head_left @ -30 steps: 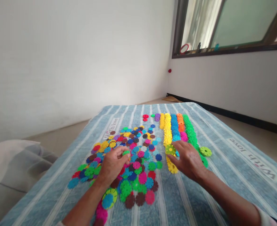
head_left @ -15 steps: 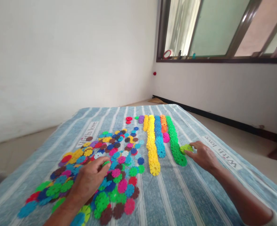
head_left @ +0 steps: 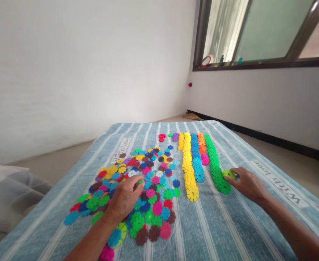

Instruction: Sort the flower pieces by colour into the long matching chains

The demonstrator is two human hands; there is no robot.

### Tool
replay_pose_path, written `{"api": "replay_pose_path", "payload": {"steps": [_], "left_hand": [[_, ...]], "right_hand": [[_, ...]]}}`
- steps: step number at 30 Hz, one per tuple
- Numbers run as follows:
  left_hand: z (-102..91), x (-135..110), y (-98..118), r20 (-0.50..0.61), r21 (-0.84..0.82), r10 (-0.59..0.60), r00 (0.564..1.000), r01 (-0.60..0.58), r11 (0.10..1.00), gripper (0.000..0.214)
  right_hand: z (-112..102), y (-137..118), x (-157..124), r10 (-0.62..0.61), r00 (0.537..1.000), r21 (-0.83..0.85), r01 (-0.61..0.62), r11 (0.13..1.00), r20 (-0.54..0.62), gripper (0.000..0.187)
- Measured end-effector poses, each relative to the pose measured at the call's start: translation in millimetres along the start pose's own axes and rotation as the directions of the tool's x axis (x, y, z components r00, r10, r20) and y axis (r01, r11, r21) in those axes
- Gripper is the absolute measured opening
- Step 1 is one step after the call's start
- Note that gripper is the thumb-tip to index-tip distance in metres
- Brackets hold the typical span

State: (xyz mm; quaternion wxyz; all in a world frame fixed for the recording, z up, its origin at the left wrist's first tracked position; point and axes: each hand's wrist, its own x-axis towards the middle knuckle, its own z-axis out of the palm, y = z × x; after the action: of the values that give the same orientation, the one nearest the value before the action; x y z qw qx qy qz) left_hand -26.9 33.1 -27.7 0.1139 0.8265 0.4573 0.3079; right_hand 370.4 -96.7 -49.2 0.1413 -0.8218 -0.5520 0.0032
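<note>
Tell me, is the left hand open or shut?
Shut: the left hand is curled, its fingers closed on a small green piece, and only a sliver of that piece shows by the fingertips.

You have flat plastic snowflake discs (head_left: pixel 154 192) in mixed colours scattered loosely across the lower middle of the frame, many overlapping. Right of them, interlocked yellow (head_left: pixel 188 170), blue (head_left: pixel 195 156) and green (head_left: pixel 215 166) rows run up the frame side by side. You hold a small green disc (head_left: pixel 140 182) over the scatter and a lime-green disc (head_left: pixel 228 174) just beside the green row.
</note>
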Motion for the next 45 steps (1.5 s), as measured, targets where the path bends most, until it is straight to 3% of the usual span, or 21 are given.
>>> {"api": "replay_pose_path", "payload": {"steps": [9, 15, 19, 25, 29, 35, 38, 45], "left_hand": [[-0.5, -2, 3, 0.022, -0.028, -0.022, 1.0, 0.022, 0.999, 0.019], [-0.3, -3, 3, 0.032, -0.048, -0.045, 0.998, 0.047, 0.998, 0.017], [-0.1, -4, 2, 0.058, -0.023, -0.029, 0.998, 0.03, 0.999, 0.018], [0.4, -5, 1, 0.057, -0.026, -0.024, 0.998, 0.026, 0.999, 0.017], [0.6, -6, 0, 0.054, -0.023, -0.012, 0.998, 0.013, 1.0, 0.016], [1.6, -7, -2, 0.058, 0.001, 0.008, 0.998, -0.008, 1.0, 0.017], [3.8, -8, -7, 0.046, 0.007, -0.005, 0.999, 0.004, 1.0, 0.017], [7.2, -9, -13, -0.038, 0.091, 0.019, 0.999, -0.015, 0.996, 0.015]], "right_hand": [[1, 3, -1, -0.022, 0.999, 0.022, 0.023, 0.999, -0.044, 0.048], [-6, -9, -7, 0.017, 0.987, 0.075, -0.005, 0.997, -0.161, 0.053], [-7, -38, -16, -0.125, 0.969, 0.123, 0.154, 0.98, -0.214, 0.038], [-5, -102, -30, -0.442, 0.828, 0.085, 0.496, 0.864, -0.345, 0.02], [-3, -148, -41, -0.609, 0.739, 0.171, 0.666, 0.726, -0.289, 0.017], [25, -195, -59, -0.814, 0.538, 0.162, 0.843, 0.513, -0.218, 0.025], [41, -200, -66, -0.818, 0.51, 0.181, 0.86, 0.478, -0.266, 0.025], [48, -194, -66, -0.797, 0.536, 0.264, 0.841, 0.473, -0.279, 0.023]]}}
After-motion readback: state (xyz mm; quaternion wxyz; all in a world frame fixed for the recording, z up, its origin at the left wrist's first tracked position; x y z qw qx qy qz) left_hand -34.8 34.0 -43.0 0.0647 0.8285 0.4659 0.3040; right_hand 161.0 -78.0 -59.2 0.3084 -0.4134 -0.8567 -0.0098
